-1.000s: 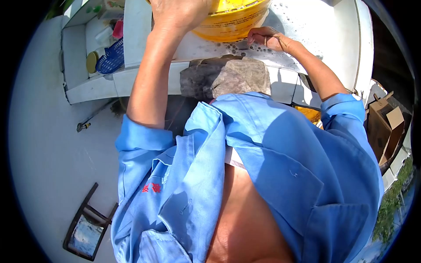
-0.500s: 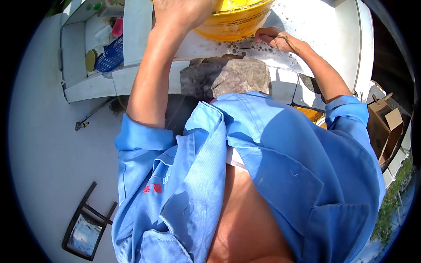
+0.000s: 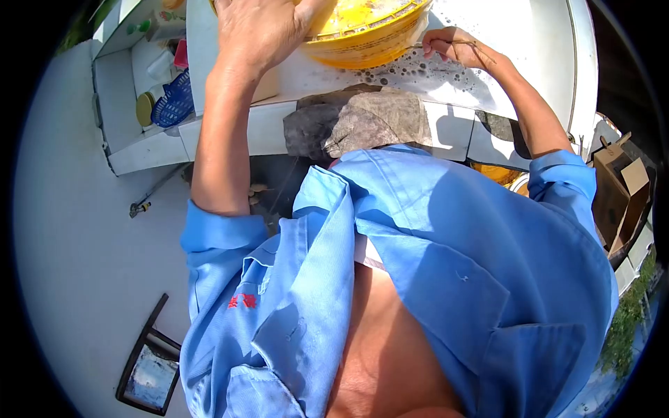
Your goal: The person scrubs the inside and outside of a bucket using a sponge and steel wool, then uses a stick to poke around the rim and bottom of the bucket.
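Note:
A yellow plastic basin (image 3: 369, 50) with suds in it stands on the wet white tiled counter (image 3: 509, 87), partly cut off by the top edge. My left hand (image 3: 268, 28) is at the basin's left side, thumb spread away from the fingers; the fingertips are out of frame. To the right of the basin, my right hand (image 3: 460, 47) has its fingers closed together. They seem to grip a thin brown stick-like piece (image 3: 477, 50) that runs back along the wrist; its exact kind is unclear. Foam bubbles and dark spots lie between the basin and this hand.
A crumpled grey cloth (image 3: 380, 122) hangs over the counter's front edge. On the left, a tiled recess holds a blue plastic basket (image 3: 173, 101) and a jar with a gold lid (image 3: 145, 109). An open cardboard box (image 3: 619, 198) stands at right, a dark-framed chair (image 3: 152, 369) lower left.
My left hand has moved left and a little down, its thumb now further from the fingers. My right hand has shifted slightly right and up, away from the basin.

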`<state>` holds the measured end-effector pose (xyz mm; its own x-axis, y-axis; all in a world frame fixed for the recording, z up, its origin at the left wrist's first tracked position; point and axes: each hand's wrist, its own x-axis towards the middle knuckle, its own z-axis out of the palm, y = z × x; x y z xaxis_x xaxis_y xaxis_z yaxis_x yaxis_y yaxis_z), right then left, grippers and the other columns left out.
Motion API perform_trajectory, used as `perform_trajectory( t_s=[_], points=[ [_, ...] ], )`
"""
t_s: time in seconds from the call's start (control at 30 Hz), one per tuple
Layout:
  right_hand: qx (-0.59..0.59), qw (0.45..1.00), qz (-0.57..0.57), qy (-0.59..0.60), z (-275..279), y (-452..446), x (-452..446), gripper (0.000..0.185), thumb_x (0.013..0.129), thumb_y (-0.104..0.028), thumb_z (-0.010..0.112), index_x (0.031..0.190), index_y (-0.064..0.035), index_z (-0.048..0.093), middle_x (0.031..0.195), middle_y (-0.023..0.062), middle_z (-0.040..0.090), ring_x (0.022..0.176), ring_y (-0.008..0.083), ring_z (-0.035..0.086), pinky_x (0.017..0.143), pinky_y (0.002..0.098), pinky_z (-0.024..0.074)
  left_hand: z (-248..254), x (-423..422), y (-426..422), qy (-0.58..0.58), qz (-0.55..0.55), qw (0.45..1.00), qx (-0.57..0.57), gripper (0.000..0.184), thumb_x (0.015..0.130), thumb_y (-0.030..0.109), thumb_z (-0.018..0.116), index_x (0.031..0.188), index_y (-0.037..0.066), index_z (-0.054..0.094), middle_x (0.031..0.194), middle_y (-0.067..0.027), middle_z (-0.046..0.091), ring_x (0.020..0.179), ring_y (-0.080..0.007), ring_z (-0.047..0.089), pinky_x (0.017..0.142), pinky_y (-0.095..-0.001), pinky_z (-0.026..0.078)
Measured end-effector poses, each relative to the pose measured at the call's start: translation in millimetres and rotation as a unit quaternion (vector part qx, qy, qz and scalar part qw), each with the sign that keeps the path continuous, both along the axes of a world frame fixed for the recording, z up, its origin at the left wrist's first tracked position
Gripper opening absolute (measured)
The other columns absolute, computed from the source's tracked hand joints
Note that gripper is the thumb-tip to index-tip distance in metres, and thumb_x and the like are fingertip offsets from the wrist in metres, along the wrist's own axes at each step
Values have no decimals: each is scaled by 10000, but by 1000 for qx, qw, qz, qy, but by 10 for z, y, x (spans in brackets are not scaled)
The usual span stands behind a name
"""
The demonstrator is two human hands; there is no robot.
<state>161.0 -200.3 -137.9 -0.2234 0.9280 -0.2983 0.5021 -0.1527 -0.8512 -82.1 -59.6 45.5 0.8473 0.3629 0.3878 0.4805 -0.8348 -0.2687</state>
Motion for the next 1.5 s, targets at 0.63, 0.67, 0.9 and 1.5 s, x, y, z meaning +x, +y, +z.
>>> perform_trajectory(
  t_s=[0.63,0.67,0.9,1.5],
  points=[
    [16,998,51,11,-75,27,-105,242,907,-177,370,957,-41,564,911,71,643,867,154,612,720,281,461,-12,23,-38,-11,6,1000,-25,420,813,297,556,1143,38,572,1233,-205,490,1177,-369,405,1038,-478,255],
    [18,998,54,13,-124,32,-146,242,907,-177,370,957,-41,564,911,71,643,867,154,612,720,281,461,-10,26,-41,-10,8,1000,-24,421,813,298,557,1144,38,571,1235,-205,489,1179,-369,403,1039,-478,254],
    [0,994,85,71,365,59,137,259,896,-193,362,919,-50,577,897,67,652,815,157,599,666,281,470,-19,21,-26,-7,18,999,-28,429,812,306,561,1148,39,570,1245,-206,481,1188,-372,393,1043,-477,247],
    [7,994,-79,69,81,34,161,244,868,-187,397,860,-79,616,808,59,683,557,59,465,504,206,413,-122,-173,144,-22,-14,991,-133,492,784,336,619,1166,32,562,1307,-209,422,1245,-386,322,1070,-462,200]
  ],
)
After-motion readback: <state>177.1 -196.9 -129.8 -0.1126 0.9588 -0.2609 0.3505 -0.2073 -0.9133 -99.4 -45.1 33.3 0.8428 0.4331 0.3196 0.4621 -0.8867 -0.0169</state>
